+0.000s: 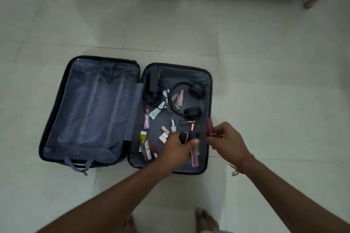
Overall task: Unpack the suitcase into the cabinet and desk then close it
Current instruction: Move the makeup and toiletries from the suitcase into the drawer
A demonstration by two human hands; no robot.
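Over the open suitcase point(207, 81) on the floor, black cosmetics point(186, 136) are being clutched by the left hand point(177, 149); a red tube point(209, 126) is being pinched by the right hand point(228, 138).

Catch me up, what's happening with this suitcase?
A person is emptying an open suitcase lying flat on the floor. The left hand grips small dark cosmetic items; the right hand pinches a dark red tube. The left half looks empty. Headphones, a charger and small bottles remain in the right half.
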